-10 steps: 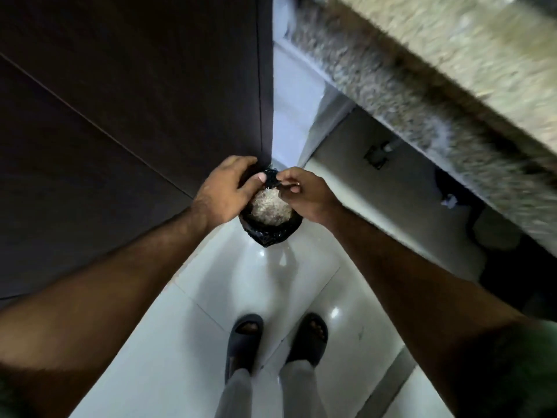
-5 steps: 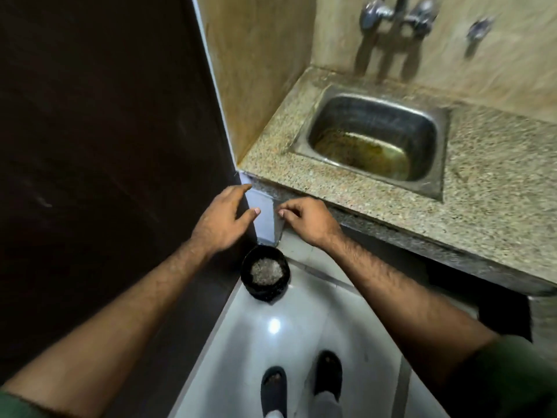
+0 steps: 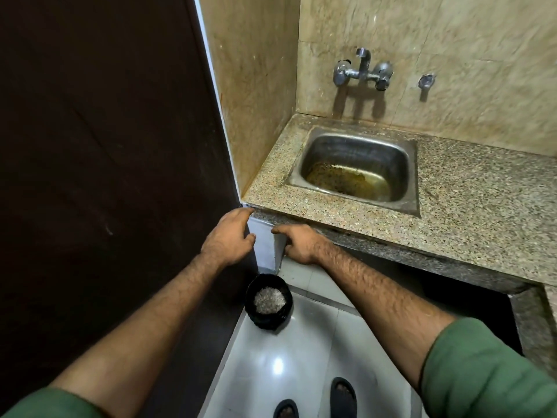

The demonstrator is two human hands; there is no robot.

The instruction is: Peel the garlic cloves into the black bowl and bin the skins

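While both arms are reaching out at mid-frame, the left hand (image 3: 228, 238) and right hand (image 3: 297, 242) are hanging slack and grasping nothing. Below them, on the glossy white floor tiles (image 3: 301, 351), a small round bin (image 3: 268, 301) lined with crinkled black plastic is holding a pale heap of papery garlic skins (image 3: 269, 300). Judging by this, binning looks finished; checking palms for clinging flakes would serve. A speckled granite counter (image 3: 452, 212) is framing a steel sink (image 3: 355, 167) at right.
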